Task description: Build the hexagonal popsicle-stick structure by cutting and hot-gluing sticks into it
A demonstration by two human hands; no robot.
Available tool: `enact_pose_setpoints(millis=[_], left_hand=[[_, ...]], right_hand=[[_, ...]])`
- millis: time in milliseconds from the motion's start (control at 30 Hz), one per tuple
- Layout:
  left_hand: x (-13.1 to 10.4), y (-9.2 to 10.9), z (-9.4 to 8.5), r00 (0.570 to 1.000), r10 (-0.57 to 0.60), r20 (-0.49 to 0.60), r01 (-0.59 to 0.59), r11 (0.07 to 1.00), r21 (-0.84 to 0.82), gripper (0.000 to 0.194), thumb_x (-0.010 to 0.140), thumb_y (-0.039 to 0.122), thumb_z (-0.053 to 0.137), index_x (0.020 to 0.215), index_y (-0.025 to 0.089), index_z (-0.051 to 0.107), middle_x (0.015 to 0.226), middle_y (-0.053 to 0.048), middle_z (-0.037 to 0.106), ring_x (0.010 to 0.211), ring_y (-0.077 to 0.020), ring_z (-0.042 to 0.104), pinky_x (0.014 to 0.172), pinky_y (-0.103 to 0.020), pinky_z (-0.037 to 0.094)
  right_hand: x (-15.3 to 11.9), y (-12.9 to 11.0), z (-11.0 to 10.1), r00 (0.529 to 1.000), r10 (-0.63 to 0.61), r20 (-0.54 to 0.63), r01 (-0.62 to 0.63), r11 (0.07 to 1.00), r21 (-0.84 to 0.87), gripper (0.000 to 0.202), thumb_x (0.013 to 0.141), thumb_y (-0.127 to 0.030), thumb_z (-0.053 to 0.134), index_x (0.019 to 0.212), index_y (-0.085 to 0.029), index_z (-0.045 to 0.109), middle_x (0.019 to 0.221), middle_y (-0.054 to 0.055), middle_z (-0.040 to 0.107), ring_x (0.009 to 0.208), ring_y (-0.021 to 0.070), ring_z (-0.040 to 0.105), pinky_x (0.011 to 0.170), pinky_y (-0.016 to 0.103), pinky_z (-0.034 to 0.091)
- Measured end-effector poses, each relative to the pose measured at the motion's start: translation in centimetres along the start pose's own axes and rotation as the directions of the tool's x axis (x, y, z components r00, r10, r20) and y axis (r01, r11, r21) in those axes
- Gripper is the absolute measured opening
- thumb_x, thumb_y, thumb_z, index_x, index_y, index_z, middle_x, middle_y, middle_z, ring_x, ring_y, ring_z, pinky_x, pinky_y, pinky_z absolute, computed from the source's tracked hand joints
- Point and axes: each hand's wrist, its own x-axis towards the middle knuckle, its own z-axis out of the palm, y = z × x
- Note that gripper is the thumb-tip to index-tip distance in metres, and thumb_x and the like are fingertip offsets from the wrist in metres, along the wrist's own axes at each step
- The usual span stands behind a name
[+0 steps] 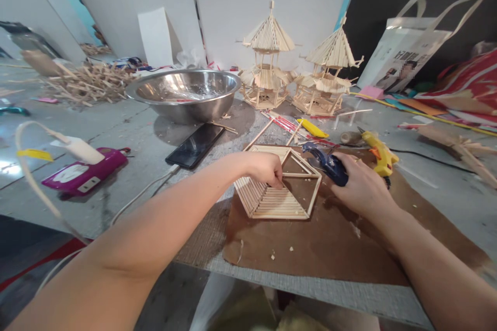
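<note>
The brown sheet (279, 251) stops just short of the table's (310, 285) near edge; room for moving spreads over its near and right parts, among small chips. At the far side, the phone (196, 146) and yellow glue gun (382, 155) flank the hexagonal stick frame (277, 204), which lies on the sheet's left part. The left hand (266, 168) reaches over its middle, fingers curled together; whether they pinch a stick I cannot tell. The right hand (363, 186), just right of the frame, is wrapped around a dark-blue tool (330, 166).
</note>
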Motion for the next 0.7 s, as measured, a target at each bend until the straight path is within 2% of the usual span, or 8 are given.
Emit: enact_pose_setpoints(millis=[700], left_hand=[[0.32,-0.33,0.08,1.0,0.019,0.008,-0.019,1.0,0.012,0.026,0.066,0.032,0.055,0.082,0.015,0.066,0.07,0.0,0.065,0.056,-0.0069,0.048,0.052,-0.017,0.031]], right_hand=[[-0.06,-0.14,-0.13,1.0,-0.015,-0.003,0.015,1.0,0.014,0.034,0.066,-0.029,0.045,0.099,-0.02,0.046,0.092,0.005,0.058,0.081,0.0218,0.053,0.06,0.029,0.038]])
